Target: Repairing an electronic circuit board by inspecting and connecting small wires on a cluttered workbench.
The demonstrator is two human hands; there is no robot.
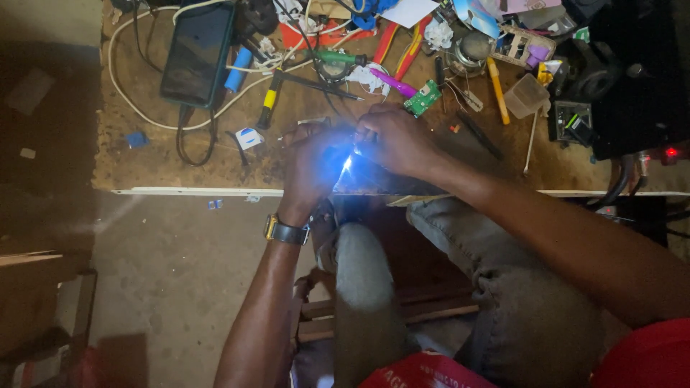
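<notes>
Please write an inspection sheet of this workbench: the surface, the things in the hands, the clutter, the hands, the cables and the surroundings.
Surface: worn brown bench top with a pale front edge, dimly lit.
Job's things: a flat dark device held at the bench edge; a bright blue-white light glares on it, hiding detail.
Clutter: dark tablet, yellow-handled tool, small green circuit board, purple-handled tool, orange stick, clear plastic cup.
Hands: left hand, with a wristwatch, and right hand both grip the device.
Cables: white cable loops round the tablet; black cable below it.
Surroundings: grey floor, dark equipment with a red indicator lamp at right.
</notes>
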